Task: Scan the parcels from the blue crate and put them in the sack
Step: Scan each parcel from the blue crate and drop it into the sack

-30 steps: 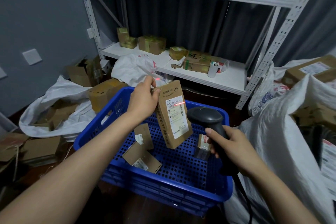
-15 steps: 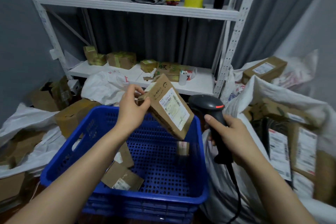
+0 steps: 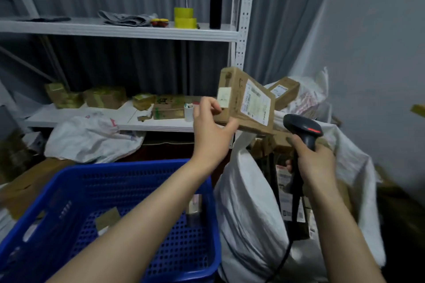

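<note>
My left hand [image 3: 210, 128] grips a brown cardboard parcel [image 3: 245, 101] with a white shipping label, holding it tilted in the air above the open mouth of the white woven sack [image 3: 248, 202]. My right hand [image 3: 315, 165] is closed around the handle of a black barcode scanner [image 3: 302, 127], just right of and below the parcel, over the sack. The blue perforated crate [image 3: 138, 190] stands at lower left with a few small parcels [image 3: 107, 217] inside, partly hidden by my left forearm. Several labelled parcels lie inside the sack.
A white metal shelf rack [image 3: 128, 30] stands behind, with yellow tape rolls [image 3: 185, 18], a black bottle [image 3: 216, 3] and several boxes on the lower shelf. Another white sack [image 3: 92, 138] lies behind the crate. A grey wall is at right.
My left hand carried the parcel from over the crate to the right, over the sack. The scanner hand stayed beside it. The view turned right.
</note>
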